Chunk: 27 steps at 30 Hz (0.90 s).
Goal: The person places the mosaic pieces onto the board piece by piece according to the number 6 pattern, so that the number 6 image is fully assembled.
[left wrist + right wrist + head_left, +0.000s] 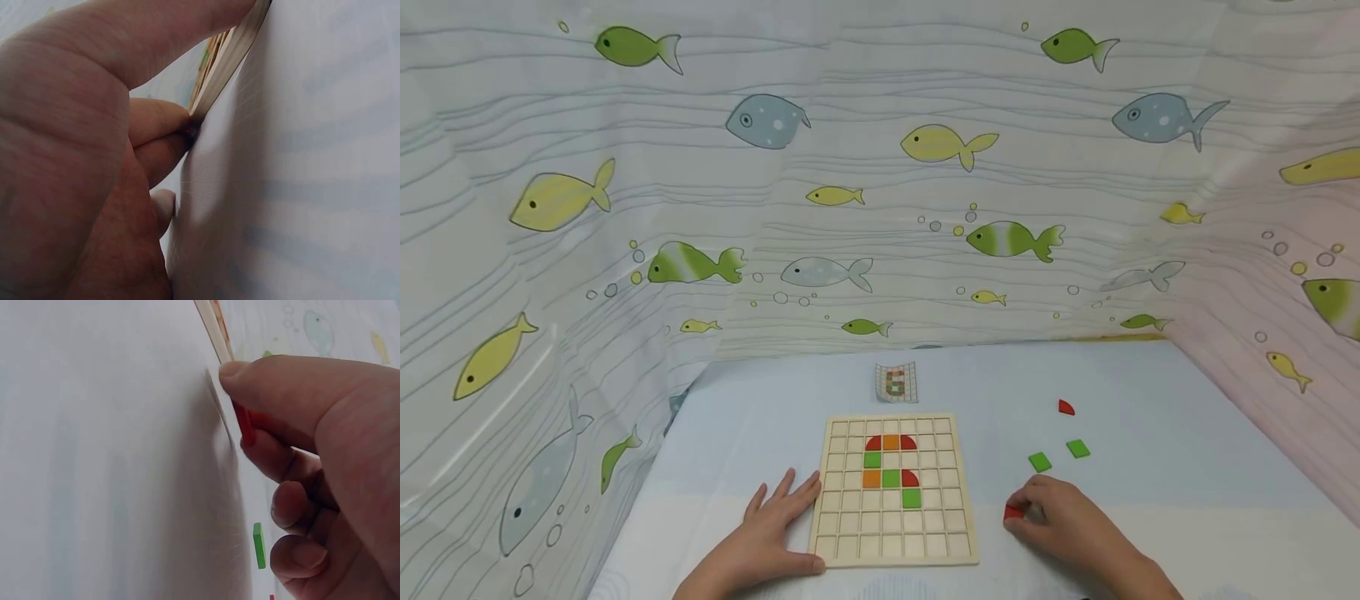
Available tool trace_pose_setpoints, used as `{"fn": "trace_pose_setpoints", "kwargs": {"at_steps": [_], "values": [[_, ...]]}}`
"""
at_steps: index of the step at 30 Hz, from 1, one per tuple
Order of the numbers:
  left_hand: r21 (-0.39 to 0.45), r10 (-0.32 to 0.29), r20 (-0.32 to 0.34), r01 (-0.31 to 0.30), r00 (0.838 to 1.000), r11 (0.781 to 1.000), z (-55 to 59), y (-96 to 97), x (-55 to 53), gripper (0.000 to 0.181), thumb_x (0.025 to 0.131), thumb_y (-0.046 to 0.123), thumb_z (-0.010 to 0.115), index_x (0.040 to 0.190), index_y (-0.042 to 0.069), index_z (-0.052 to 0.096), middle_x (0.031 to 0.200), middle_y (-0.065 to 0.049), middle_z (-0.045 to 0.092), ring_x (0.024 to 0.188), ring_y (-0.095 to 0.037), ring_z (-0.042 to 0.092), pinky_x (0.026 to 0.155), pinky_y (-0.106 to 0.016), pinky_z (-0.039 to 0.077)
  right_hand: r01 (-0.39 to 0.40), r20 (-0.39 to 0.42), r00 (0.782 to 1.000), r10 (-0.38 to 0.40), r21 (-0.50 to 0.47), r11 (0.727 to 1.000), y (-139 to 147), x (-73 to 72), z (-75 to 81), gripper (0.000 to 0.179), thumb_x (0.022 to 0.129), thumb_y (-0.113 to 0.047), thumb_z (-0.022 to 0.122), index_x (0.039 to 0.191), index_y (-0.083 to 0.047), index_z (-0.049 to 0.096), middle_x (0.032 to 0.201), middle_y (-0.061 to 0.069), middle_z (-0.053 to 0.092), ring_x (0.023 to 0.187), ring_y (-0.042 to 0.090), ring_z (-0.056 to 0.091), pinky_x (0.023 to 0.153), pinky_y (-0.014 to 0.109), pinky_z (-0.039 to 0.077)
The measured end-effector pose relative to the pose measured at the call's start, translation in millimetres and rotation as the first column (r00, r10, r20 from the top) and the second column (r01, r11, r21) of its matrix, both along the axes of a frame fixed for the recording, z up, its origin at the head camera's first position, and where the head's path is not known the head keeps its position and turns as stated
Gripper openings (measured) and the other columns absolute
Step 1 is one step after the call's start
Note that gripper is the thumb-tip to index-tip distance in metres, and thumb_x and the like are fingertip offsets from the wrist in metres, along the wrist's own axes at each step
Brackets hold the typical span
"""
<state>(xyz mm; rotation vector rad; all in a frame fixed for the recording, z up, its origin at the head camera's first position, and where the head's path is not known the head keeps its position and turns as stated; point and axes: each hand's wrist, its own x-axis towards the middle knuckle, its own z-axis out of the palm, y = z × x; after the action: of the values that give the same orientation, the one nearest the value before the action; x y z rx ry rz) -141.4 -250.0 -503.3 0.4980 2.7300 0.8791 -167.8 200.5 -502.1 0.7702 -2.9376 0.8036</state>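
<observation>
A square wooden grid board (891, 523) lies on the table, with red quarter-round, orange square and green square tiles set in several of its cells. My left hand (767, 533) rests at the board's left edge, fingers spread and thumb touching the lower left corner. To the right of the board, my right hand (1063, 521) pinches a red tile (244, 424) between thumb and fingers, just over the table. The fingers hide part of this tile, so its full outline cannot be told. Close beyond the right hand lies a green square tile (1040, 462).
Another green square tile (1078, 448) and a red quarter-round tile (1067, 407) lie farther back on the right. Behind the board is a small paper card (897, 383) printed with a coloured grid pattern. A fish-patterned curtain (880, 192) surrounds the table's back and sides.
</observation>
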Motion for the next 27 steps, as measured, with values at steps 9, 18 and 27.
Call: {"fn": "trace_pose_setpoints", "kwargs": {"at_steps": [9,18,27], "values": [[0.01,-0.005,0.024,0.005,1.0,1.0,-1.4,2.5,-0.6,0.109,0.068,0.064,0.078,0.152,0.006,0.039,0.16,-0.003,0.028,0.149,-0.04,0.004,0.11,-0.065,-0.009,-0.079,-0.055,0.995,0.078,-0.026,0.996,-6,-2.8,4.1,0.009,0.086,-0.034,0.078,0.092,-0.032,0.072,0.091,-0.026,0.058,0.082,-0.002,0.055,0.072,0.025,0.052],[0.02,-0.007,0.023,0.007,1.0,1.0,1.4,5.0,-2.4,0.108,0.069,0.064,0.078,0.151,0.005,0.04,0.16,-0.003,0.029,0.149,-0.04,0.005,0.109,-0.066,-0.008,-0.123,-0.046,0.991,0.123,0.013,0.992,-27,-9.9,12.7,0.012,0.085,-0.028,0.077,0.097,-0.027,0.073,0.09,-0.025,0.057,0.084,-0.001,0.055,0.077,0.026,0.053],[0.015,-0.006,0.013,0.006,1.0,1.0,0.7,5.5,-3.5,0.109,0.068,0.065,0.078,0.151,0.007,0.04,0.16,-0.002,0.029,0.149,-0.039,0.005,0.11,-0.065,-0.007,-0.166,-0.012,0.986,0.166,0.0,0.986,-50,-15.7,16.7,0.01,0.086,-0.033,0.077,0.095,-0.029,0.073,0.088,-0.024,0.055,0.084,0.002,0.054,0.076,0.025,0.051]]}}
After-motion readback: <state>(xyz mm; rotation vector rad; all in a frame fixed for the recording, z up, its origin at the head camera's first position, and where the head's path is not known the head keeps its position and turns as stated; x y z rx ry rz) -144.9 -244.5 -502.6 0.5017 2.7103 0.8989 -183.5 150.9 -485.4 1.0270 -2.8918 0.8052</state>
